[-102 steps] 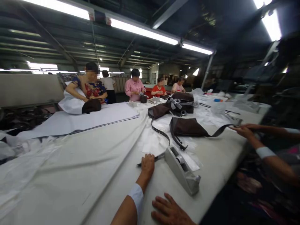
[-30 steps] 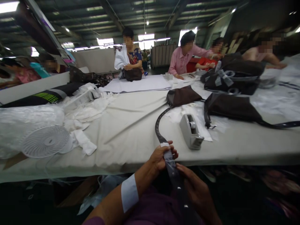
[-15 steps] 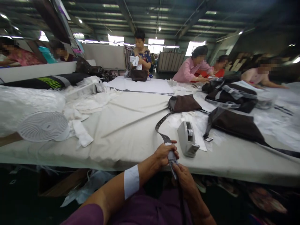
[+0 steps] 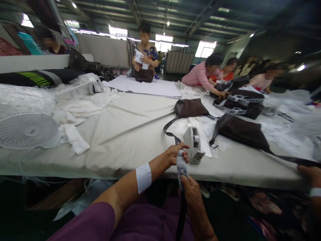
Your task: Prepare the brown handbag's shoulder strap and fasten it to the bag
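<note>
My left hand (image 4: 177, 154) is closed round the upper part of a dark strap (image 4: 169, 131), where a clear plastic wrapping (image 4: 182, 167) covers it. Lower down, my right hand (image 4: 190, 187) pinches the same strap at the bottom of the wrapped stretch. Below that hand the strap's tail hangs over my lap. Eyelet holes dot the strap's far part, which curves across the table to a brown bag (image 4: 192, 107). Just right of my left hand stands a grey tape dispenser (image 4: 194, 145).
Another brown bag (image 4: 240, 134) lies to the right; a co-worker's hand (image 4: 309, 174) touches its strap. A white fan (image 4: 28, 130) stands at left beside white sheets (image 4: 75, 139). More wrapped dark bags (image 4: 240, 100) are piled at back right, near people working. The table's front edge (image 4: 100, 172) runs before me.
The view has swung slightly right. Both hands still grip the strap, its wrapped part now turned more toward me. A co-worker's hand has come in at the right edge.
</note>
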A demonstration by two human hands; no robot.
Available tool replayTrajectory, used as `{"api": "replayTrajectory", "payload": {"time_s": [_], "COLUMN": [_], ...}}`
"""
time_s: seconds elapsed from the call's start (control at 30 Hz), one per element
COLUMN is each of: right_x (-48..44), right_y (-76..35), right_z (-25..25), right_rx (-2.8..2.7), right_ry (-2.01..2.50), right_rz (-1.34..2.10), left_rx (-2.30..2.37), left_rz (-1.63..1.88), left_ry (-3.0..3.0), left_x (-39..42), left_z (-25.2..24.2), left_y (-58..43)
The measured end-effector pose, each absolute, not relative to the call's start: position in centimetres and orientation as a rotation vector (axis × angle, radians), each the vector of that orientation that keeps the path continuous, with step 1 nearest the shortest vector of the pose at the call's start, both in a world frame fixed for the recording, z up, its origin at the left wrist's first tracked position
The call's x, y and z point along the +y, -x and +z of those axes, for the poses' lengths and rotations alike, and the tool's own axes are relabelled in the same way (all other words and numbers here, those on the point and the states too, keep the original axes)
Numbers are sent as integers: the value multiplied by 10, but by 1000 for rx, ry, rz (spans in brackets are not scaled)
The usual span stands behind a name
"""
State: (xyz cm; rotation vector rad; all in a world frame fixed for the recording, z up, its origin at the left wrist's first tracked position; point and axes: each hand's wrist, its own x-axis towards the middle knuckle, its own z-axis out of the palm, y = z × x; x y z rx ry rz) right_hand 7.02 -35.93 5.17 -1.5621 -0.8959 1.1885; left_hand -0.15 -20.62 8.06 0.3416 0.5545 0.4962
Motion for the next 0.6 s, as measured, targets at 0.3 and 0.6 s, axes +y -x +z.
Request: {"api": "replayTrajectory", "payload": {"time_s": [0.3, 0.6], "right_x": [-362, -317], "right_y": [-67, -79], "right_z": [55, 64], "right_rx": [-934, -1012], "right_ry": [1612, 1454], "right_rz": [1160, 1260], "left_rx": [563, 397], "left_rz": [520, 599], "left_ry": [-213, -838], "left_x": [-168, -188], "left_z": [82, 97], "left_y": [1, 20]}}
